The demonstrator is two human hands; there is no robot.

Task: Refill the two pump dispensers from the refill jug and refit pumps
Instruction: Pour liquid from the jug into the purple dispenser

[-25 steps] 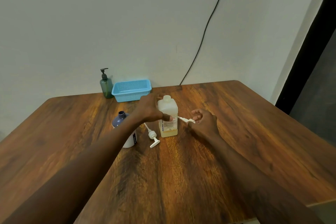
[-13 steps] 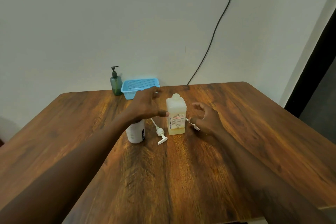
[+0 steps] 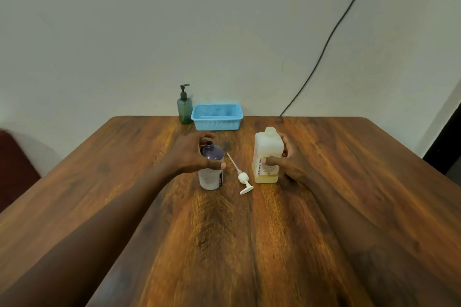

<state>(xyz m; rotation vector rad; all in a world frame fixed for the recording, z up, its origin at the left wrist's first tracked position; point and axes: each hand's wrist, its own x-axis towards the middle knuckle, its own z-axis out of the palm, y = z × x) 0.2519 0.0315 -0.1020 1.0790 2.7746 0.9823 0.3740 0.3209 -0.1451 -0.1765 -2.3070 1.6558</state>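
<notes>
Wooden table against a pale wall. Mid-frame: left hand curled around uncapped purple dispenser bottle; white pump lying beside; right hand clamped on translucent refill jug, yellowish liquid low inside. Farther back: green pump dispenser, blue basket.

The refill jug hides the right hand's fingers; its small label print is unreadable.

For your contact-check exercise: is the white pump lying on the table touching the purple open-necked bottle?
Apart. The head view shows bare wood between the white pump and the purple open-necked bottle; its tube tip ends just right of the bottle.
</notes>
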